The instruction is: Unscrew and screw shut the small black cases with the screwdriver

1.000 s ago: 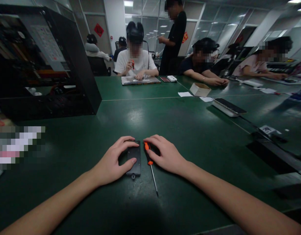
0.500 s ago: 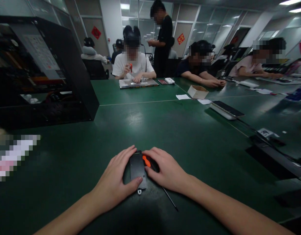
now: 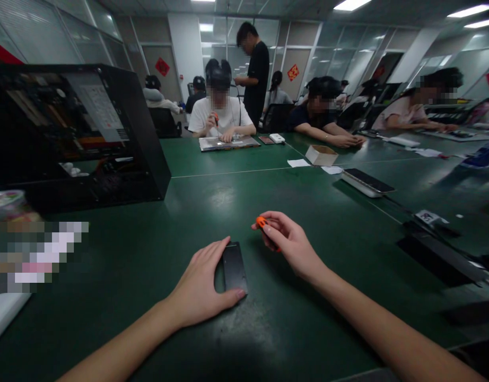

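A flat, dark rectangular block [image 3: 235,267] lies on the green table in front of me. My left hand [image 3: 200,286] grips it, fingers at its far end and thumb at its near right corner. What exactly the block is, I cannot tell. To its right and raised above the tabletop, my right hand [image 3: 295,245] is closed around a screwdriver [image 3: 261,222] with an orange and black handle. The orange end of the handle pokes out between thumb and fingers. Its shaft does not show now.
An open black computer case [image 3: 149,127] stands at the left. Across the green table [image 3: 212,223], a person [image 3: 224,114] works with a screwdriver over a flat panel [image 3: 228,143]. A small cardboard box [image 3: 321,155], a phone-like slab [image 3: 369,180] and cables are at the right.
My right hand has lifted away from the block to the right and upward, taking the screwdriver along. The left hand stays on the block. The view has tilted up slightly.
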The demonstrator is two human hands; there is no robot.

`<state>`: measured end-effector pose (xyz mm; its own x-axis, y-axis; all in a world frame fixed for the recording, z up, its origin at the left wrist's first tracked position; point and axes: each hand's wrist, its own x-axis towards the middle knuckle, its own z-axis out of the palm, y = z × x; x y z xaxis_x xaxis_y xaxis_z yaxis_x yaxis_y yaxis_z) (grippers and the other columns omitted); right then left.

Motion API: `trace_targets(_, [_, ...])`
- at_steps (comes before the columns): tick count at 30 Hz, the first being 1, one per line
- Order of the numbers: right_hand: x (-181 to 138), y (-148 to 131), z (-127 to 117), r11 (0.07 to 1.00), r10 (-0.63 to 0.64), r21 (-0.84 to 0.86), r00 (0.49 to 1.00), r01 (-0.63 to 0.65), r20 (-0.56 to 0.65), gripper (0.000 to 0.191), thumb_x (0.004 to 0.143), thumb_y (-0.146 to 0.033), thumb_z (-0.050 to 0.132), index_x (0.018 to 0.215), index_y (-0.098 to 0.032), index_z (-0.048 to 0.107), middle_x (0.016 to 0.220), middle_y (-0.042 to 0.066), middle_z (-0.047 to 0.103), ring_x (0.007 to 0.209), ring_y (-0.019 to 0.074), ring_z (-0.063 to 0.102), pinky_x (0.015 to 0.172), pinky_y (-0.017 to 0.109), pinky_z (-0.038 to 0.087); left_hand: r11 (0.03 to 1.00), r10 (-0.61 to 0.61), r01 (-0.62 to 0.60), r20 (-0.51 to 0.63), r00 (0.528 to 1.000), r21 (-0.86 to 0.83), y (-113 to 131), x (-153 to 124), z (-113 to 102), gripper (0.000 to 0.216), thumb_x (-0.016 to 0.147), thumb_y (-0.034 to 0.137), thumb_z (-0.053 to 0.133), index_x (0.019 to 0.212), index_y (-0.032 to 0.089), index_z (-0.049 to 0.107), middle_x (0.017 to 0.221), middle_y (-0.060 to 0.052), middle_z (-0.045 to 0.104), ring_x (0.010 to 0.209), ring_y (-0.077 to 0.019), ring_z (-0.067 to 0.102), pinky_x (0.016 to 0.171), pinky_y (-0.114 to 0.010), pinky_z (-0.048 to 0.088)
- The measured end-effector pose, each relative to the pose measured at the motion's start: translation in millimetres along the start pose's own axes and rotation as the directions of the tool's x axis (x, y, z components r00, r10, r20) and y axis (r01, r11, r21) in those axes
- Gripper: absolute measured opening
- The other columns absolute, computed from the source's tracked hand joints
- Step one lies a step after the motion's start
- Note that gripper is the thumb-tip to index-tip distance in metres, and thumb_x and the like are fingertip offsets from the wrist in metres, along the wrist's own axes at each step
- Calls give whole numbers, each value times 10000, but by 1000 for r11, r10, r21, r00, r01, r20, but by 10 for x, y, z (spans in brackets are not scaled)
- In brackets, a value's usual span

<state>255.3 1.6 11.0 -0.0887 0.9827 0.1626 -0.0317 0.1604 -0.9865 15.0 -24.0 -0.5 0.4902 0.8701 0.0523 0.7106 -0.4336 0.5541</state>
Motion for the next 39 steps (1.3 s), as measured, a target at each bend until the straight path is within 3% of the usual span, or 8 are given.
trace_targets(5, [77,-374,79,981,-161,-121,985,153,-55,366,923,-489,612,1128,-185,618,891,47,709,645,122,542,535,251,412,999,12,-14,-24,1000,-48,10,2,-15,940,752,517,786,1547,207,392,1563,-172,457,1432,-406,423,1165,-611,358])
trace_targets(9, [199,-877,266,794,-459,-386,879,470,128,259,970,-391,587,1140,-206,648,863,5,696,755,126,620,679,255,471,997,5,-8,-36,999,-71,-21,9,-6,930,782,531,766,1555,197,370,1563,-173,455,1438,-388,415,1183,-594,338])
trace_targets(11, [248,-1145,355,711,-508,-436,832,552,224,236,959,-382,607,1120,-224,677,884,-13,693,769,120,637,701,248,477,997,-21,16,-55,998,-76,-52,16,-7,926,804,524,748,1566,191,342,1566,-178,445,1434,-385,416,1182,-596,338])
trace_targets(15, [256,-1525,367,685,-331,-446,791,576,514,144,854,-360,732,941,-245,737,781,-61,677,674,102,623,631,219,453,997,-38,31,-86,996,-75,-115,34,-29,864,841,506,716,1554,184,350,1547,-188,459,1411,-396,436,1159,-619,352])
trace_targets(18, [217,-1600,246,627,-217,-505,755,593,618,63,860,-303,722,899,-258,741,754,-63,677,659,104,608,598,219,425,998,-34,28,-89,995,-64,-147,38,-35,843,842,503,717,1543,189,369,1534,-184,476,1398,-405,448,1148,-624,365])
trace_targets(23, [217,-1551,131,576,-162,-547,740,608,653,76,907,-312,665,909,-268,727,790,-38,692,670,120,608,595,243,432,999,-17,11,-114,993,-51,-170,27,-17,879,834,545,718,1558,212,350,1549,-167,465,1405,-405,443,1150,-611,376])
trace_targets(33, [309,-1380,282,658,-155,-502,753,562,640,121,871,-352,694,801,-254,710,690,-72,649,632,97,617,574,200,424,1000,-24,22,-94,995,-14,-148,35,-45,809,842,557,696,1511,198,415,1469,-171,534,1335,-418,502,1107,-611,417])
trace_targets(39, [313,-1370,276,601,-162,-526,736,602,658,58,870,-244,686,823,-249,721,704,-65,646,665,103,596,614,219,409,1000,-6,5,-83,997,-1,-163,49,-35,857,862,584,673,1554,199,344,1501,-178,502,1366,-408,475,1129,-601,395])
